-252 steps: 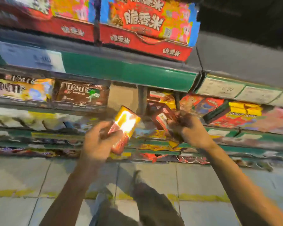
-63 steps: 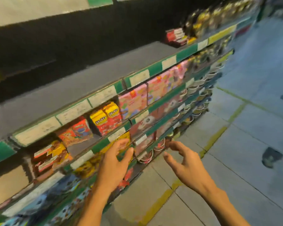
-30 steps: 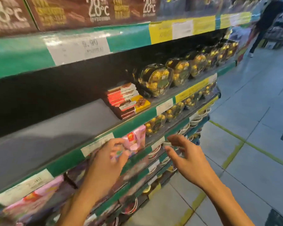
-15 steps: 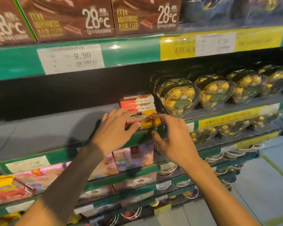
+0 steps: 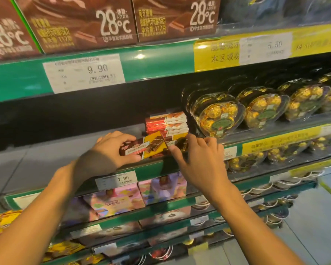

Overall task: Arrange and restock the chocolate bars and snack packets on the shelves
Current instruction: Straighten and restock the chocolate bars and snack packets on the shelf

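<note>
Both hands have moved a little since half a second ago: the left hand (image 5: 111,152) now has the brown and yellow chocolate bar (image 5: 147,147) pulled out to the left of the stack of red and white bars (image 5: 167,123), and the right hand (image 5: 197,159) has slid closer in.

The left hand curls its fingers over the top of the chocolate bar, with the thumb under the front edge, so it pinches the bar. The bar lies flat at the front of the grey shelf (image 5: 46,163), just in front of the stack. The right hand's fingers are bent and touch a second bar (image 5: 177,143) just right of the first one. I cannot tell if they really grip it. Both arms reach up from the bottom of the view.

Right of the stack stand clear boxes of gold-wrapped balls (image 5: 218,115), close beside it. Above the stack are big brown boxes (image 5: 80,23) marked 28°C and a white price tag (image 5: 84,72) reading 9.90. Below the stack sit pink boxes (image 5: 118,199).
</note>
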### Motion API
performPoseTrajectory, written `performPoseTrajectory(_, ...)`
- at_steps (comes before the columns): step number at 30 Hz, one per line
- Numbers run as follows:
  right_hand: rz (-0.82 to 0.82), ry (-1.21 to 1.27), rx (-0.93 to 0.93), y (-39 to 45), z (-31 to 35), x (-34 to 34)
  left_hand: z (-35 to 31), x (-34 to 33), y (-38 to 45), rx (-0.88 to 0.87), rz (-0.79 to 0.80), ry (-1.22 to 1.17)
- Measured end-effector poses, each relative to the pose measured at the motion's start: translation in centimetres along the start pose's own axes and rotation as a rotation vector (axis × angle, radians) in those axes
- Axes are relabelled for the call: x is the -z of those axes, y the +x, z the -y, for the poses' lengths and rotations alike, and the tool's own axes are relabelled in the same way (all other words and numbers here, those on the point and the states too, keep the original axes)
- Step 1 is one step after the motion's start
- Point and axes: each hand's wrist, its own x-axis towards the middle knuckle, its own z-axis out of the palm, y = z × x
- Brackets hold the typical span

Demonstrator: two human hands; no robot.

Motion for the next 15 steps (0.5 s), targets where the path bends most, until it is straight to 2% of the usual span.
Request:
performPoseTrajectory(5, 0.047, -0.150, -0.115, 1.0, 3.1, -0.6, 2.3, 1.6, -0.1, 0.006, 0.035, -0.062)
performPoseTrajectory(8, 0.075, -0.161, -0.178, 1.9, 4.4, -0.7, 3.7, 2.0, -0.7, 0.045, 0.028, -0.245)
performPoseTrajectory(11, 0.098, -0.089, -0.230, 2.9, 4.7, -0.7, 5.1, 2.2, -1.2, 0.053, -0.061, -0.383)
performPoseTrajectory(15, 0.156, 0.072, -0.327, 4.2, 5.5, -0.6, 7.0, 2.5, -1.7, 0.079, -0.215, -0.437)
